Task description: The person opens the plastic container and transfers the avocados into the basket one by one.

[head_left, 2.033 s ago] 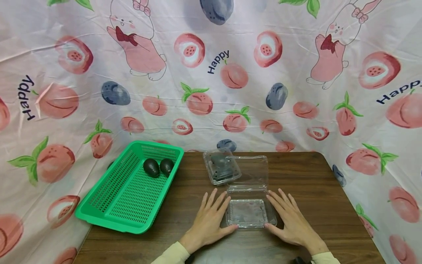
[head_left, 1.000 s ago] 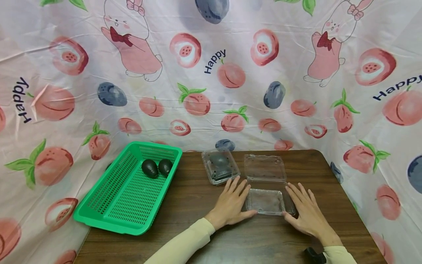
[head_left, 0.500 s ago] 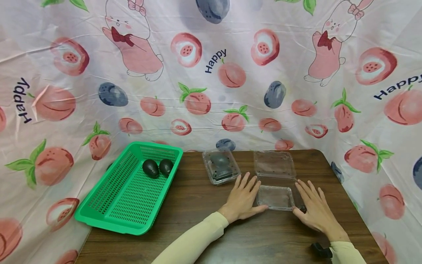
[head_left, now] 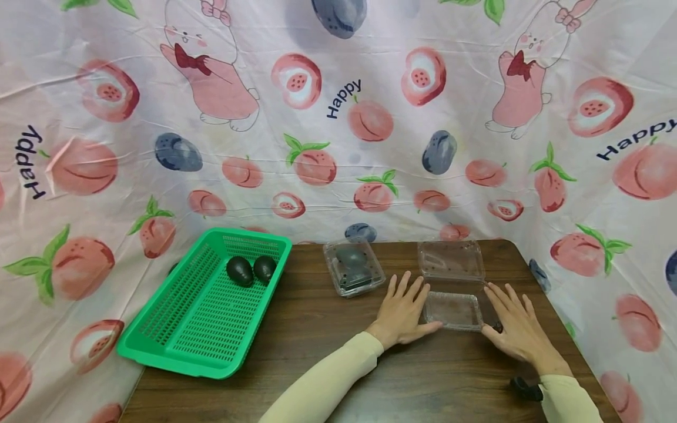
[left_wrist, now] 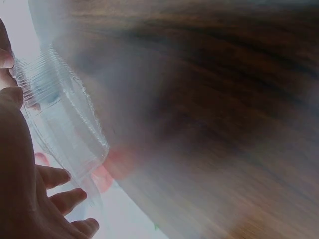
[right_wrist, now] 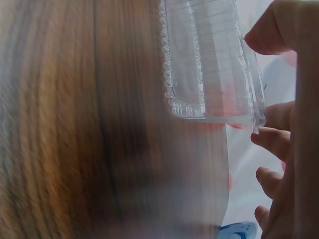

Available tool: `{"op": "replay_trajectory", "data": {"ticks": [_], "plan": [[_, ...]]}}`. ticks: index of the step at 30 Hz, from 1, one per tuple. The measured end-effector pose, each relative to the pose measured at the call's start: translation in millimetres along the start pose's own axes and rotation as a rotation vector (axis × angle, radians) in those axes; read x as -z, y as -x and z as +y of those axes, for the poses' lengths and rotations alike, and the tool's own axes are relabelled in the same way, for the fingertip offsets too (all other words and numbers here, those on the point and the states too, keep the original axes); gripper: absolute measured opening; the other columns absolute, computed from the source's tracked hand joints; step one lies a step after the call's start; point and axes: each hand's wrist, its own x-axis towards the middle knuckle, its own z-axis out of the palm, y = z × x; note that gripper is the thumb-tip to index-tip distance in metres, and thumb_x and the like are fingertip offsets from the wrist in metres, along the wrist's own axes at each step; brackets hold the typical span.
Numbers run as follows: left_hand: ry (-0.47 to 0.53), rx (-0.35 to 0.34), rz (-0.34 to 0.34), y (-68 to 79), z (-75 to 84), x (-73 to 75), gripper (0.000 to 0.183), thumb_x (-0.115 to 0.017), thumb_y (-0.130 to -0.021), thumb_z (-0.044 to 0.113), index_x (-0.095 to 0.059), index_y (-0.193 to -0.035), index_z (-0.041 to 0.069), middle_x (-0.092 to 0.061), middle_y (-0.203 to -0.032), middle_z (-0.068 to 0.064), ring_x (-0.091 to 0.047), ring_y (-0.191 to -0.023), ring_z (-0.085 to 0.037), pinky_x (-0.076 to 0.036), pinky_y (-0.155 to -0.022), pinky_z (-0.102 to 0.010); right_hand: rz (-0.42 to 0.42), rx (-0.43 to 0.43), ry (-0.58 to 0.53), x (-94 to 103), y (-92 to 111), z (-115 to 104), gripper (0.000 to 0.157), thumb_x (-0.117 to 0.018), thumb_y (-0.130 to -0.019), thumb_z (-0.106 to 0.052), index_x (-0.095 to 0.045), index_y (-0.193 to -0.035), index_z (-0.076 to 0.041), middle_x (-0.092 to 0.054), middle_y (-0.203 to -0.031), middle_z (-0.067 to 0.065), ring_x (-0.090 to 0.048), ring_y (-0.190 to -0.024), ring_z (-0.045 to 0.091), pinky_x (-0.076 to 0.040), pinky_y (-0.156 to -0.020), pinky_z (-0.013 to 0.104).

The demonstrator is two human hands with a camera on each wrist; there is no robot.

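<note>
A clear plastic clamshell box (head_left: 453, 312) stands on the table with its lid (head_left: 451, 259) folded back, away from the person. My left hand (head_left: 401, 312) lies along the box's left side, fingers spread and fairly straight. On the opposite side is my right hand (head_left: 522, 331), spread in the same way, its thumb by the near right corner. In the right wrist view, fingertips meet the rim of the clamshell box (right_wrist: 214, 59). The left wrist view shows the box's ribbed wall (left_wrist: 70, 109) beside the left fingers. Nothing is seen inside the box.
A green slotted basket (head_left: 180, 365) at the left holds two dark avocados (head_left: 240, 271). Left of the open lid, a closed clear clamshell (head_left: 353, 267) contains dark rounded fruit. A printed cloth (head_left: 338, 147) hangs behind the wooden table (head_left: 317, 376).
Both hands and the open clamshell box between them have shifted right and slightly away from the person. The box's lid lies further back. The basket and closed clamshell stay in place.
</note>
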Motion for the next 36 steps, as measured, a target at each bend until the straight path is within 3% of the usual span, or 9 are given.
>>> {"op": "replay_trajectory", "data": {"ticks": [10, 23, 30, 36], "plan": [[0.013, 0.007, 0.004, -19.1, 8.9, -4.3, 0.095, -0.036, -0.108, 0.087, -0.031, -0.180, 0.026, -0.029, -0.189, 0.002, -0.018, -0.179, -0.032, -0.020, -0.145, -0.058, -0.042, -0.039, 0.017, 9.0, -5.8, 12.2, 0.090, -0.073, -0.101, -0.036, -0.036, -0.174, 0.002, -0.036, -0.179, 0.031, -0.024, -0.167, 0.062, -0.015, -0.129, 0.085], [0.030, 0.028, -0.032, -29.5, 14.6, -1.5, 0.094, -0.036, -0.108, 0.087, -0.030, -0.181, 0.027, -0.029, -0.189, 0.002, -0.017, -0.180, -0.035, -0.018, -0.146, -0.057, 0.002, -0.023, -0.023, 10.3, -6.1, 17.6, 0.087, -0.071, -0.101, -0.035, -0.037, -0.173, 0.001, -0.033, -0.179, 0.033, -0.022, -0.167, 0.063, -0.014, -0.129, 0.085], [0.030, 0.033, -0.027, -33.1, 14.4, -1.5, 0.094, -0.035, -0.107, 0.088, -0.032, -0.180, 0.028, -0.030, -0.189, 0.000, -0.019, -0.179, -0.036, -0.020, -0.145, -0.059, 0.005, -0.054, -0.024, 11.6, -10.0, 13.7, 0.091, -0.071, -0.105, -0.051, -0.039, -0.173, 0.000, -0.034, -0.179, 0.033, -0.021, -0.167, 0.064, -0.012, -0.132, 0.085], [0.032, 0.027, -0.014, -32.9, 15.9, 3.8, 0.093, -0.032, -0.108, 0.087, -0.033, -0.180, 0.028, -0.029, -0.189, 0.000, -0.019, -0.179, -0.037, -0.021, -0.145, -0.059, -0.005, -0.074, -0.023, 13.5, -10.6, 11.4, 0.093, -0.070, -0.106, -0.055, -0.037, -0.174, -0.001, -0.033, -0.179, 0.035, -0.019, -0.167, 0.066, -0.011, -0.132, 0.086]]}}
